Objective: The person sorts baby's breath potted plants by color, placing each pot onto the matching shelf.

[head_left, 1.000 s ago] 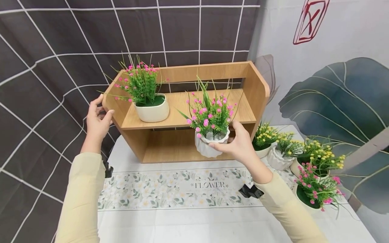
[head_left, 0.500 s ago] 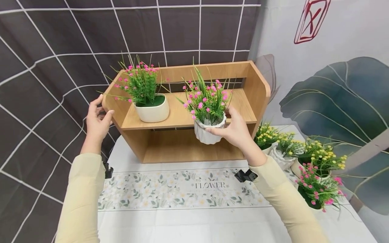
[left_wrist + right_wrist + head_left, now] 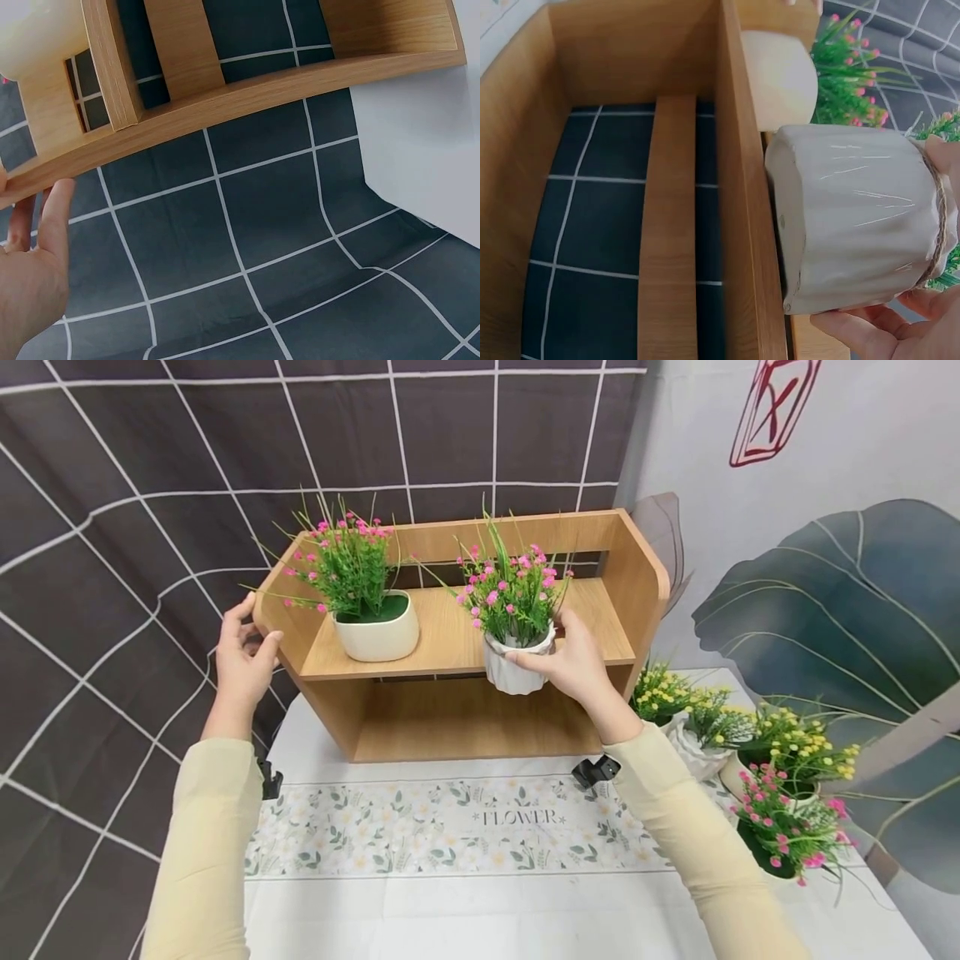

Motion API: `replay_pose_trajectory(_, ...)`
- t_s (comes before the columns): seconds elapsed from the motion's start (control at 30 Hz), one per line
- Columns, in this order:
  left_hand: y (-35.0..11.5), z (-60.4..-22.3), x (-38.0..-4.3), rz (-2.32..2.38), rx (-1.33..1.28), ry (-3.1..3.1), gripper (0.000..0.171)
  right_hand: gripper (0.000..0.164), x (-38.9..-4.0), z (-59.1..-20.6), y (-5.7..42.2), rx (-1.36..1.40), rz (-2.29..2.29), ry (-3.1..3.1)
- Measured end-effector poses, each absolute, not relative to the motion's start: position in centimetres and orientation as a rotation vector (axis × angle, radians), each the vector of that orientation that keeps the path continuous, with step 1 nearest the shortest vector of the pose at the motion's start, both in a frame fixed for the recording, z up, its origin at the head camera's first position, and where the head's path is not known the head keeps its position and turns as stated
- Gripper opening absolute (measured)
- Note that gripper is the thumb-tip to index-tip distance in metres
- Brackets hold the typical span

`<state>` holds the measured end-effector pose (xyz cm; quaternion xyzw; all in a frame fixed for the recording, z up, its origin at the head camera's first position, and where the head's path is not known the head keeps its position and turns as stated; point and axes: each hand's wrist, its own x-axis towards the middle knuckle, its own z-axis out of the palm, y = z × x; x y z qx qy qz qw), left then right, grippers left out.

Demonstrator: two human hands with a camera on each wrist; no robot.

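Observation:
In the head view my right hand [image 3: 573,660] holds a white fluted pot [image 3: 516,670] of pink artificial flowers, thumb on the near side and fingers round the far side. Its base overlaps the front edge of the upper shelf. The right wrist view shows the pot [image 3: 862,217] close beside the shelf board, with twine [image 3: 939,217] round its neck. My left hand [image 3: 243,664] grips the left side panel of the wooden desktop shelf [image 3: 465,722]. In the left wrist view this hand [image 3: 34,277] has fingers against the panel's outer face.
An oval cream pot [image 3: 378,631] with pink flowers stands on the upper shelf's left. Several pots with yellow flowers [image 3: 802,739] and one with pink flowers [image 3: 787,827] stand right of the shelf. A floral runner [image 3: 420,827] lies across the white table [image 3: 450,918].
My right hand has raised the fluted pot from in front of the lower compartment to the upper shelf's front edge, moving slightly away from me. The left hand has stayed at the panel.

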<state>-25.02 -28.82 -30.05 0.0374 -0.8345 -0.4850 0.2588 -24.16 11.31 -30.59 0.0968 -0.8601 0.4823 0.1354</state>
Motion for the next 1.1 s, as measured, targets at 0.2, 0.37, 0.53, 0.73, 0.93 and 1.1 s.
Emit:
replay_pose_trajectory(0.2,-28.8,-30.0,-25.2,-1.31,0.112,-2.273,0.058,0.074,-25.3,-30.7,11.1,0.287,1.412,-2.479)
replay_pose_trajectory(0.37,-28.9,-30.0,-25.4,-1.312,0.112,-2.278,0.058,0.071,-26.1,-30.9,10.8,0.325,1.484,-2.431)
replay_pose_trajectory(0.53,-28.9,-30.1,-25.4,-1.308,0.123,-2.285,0.058,0.071,-26.7,-31.0,10.1,0.3,1.511,-2.429)
replay_pose_trajectory(0.73,-28.7,-29.9,-25.5,-1.302,0.096,-2.282,0.058,0.075,-27.1,-31.2,9.5,0.221,1.52,-2.437)
replay_pose_trajectory(0.93,-28.6,-29.9,-25.5,-1.309,0.104,-2.275,0.058,0.077,-27.7,-31.5,8.9,0.242,1.568,-2.389)
replay_pose_trajectory(1.1,-28.8,-30.1,-25.2,-1.3,0.123,-2.284,0.058,0.076,-28.0,-31.6,8.1,0.258,1.593,-2.378)
